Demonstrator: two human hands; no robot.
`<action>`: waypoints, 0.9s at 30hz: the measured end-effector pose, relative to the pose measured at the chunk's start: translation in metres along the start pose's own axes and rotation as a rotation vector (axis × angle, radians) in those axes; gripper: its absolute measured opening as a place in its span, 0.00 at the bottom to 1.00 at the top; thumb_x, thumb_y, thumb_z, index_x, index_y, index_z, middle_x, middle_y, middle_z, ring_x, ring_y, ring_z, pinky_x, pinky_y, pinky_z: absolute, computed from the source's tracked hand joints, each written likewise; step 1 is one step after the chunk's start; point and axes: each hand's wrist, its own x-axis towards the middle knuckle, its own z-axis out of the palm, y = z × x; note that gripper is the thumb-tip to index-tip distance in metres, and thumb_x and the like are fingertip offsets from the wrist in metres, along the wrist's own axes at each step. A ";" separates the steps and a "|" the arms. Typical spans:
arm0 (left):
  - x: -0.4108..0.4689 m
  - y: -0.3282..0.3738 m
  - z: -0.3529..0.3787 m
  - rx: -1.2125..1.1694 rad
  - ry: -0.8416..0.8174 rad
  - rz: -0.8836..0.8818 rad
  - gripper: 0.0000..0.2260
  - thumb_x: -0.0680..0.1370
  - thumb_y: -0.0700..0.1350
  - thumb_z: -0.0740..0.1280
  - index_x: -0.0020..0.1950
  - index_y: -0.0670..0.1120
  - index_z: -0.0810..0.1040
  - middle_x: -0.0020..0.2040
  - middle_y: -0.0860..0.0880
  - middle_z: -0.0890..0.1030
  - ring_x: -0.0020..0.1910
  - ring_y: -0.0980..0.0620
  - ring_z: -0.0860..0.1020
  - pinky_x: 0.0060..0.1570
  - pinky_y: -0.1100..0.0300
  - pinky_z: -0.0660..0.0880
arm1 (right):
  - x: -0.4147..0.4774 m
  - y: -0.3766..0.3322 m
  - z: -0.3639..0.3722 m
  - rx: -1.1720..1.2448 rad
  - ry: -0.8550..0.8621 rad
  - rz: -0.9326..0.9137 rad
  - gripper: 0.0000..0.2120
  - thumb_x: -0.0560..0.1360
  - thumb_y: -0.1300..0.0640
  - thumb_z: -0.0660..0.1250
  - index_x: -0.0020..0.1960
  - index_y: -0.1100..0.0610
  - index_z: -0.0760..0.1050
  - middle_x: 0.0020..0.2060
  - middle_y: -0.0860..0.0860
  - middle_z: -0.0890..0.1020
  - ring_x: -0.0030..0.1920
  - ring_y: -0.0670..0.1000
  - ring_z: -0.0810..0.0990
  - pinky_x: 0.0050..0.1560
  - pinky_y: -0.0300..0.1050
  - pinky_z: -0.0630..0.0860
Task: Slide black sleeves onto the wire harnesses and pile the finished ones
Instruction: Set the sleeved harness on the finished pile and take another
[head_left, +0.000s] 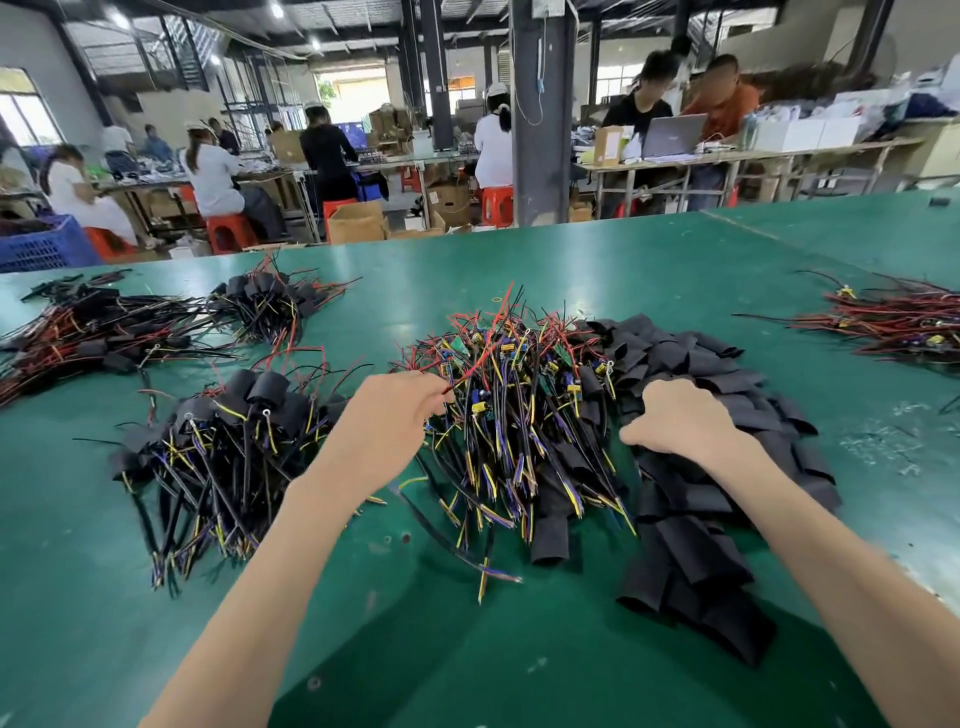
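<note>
Nearest the viewer, on the right of the green table, the heap of black sleeves is shown, its flattened tubes lying at mixed angles. The right hand is laid knuckles-up on this heap with its fingers bent down into it; whether a sleeve is actually held cannot be told. Level with it, the left hand is closed in a pinch on a red wire, whose long axis runs up and to the right from the fingertips into the pile of unsleeved harnesses between the two hands. The harness is thus placed just right of the left grip and just left of the sleeve hand, and the coming move is judged to depend on a wire end being lined up with a sleeve's open mouth. The finished pile is seen just beside the left forearm, nearer that hand. Farther back, more sleeved harnesses and a far-right bundle are visible.
</note>
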 end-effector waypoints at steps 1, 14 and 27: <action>0.000 0.001 0.003 -0.034 0.015 0.011 0.09 0.79 0.36 0.61 0.53 0.39 0.80 0.44 0.44 0.81 0.44 0.44 0.79 0.50 0.53 0.72 | -0.001 0.000 0.000 0.007 0.002 -0.004 0.14 0.67 0.54 0.68 0.34 0.57 0.64 0.35 0.52 0.68 0.38 0.56 0.71 0.34 0.42 0.66; -0.004 0.016 0.017 -0.345 0.186 -0.092 0.07 0.80 0.39 0.62 0.55 0.45 0.78 0.33 0.53 0.78 0.27 0.59 0.69 0.31 0.71 0.64 | -0.008 -0.021 0.004 0.491 0.492 -0.596 0.18 0.68 0.63 0.70 0.57 0.60 0.77 0.48 0.55 0.75 0.48 0.54 0.76 0.54 0.42 0.69; -0.007 0.026 0.019 -0.454 0.136 -0.009 0.07 0.79 0.40 0.64 0.48 0.52 0.77 0.33 0.56 0.80 0.34 0.43 0.74 0.37 0.57 0.69 | -0.023 -0.033 0.004 0.564 0.576 -0.803 0.16 0.68 0.68 0.71 0.56 0.62 0.80 0.47 0.54 0.78 0.46 0.48 0.75 0.53 0.31 0.68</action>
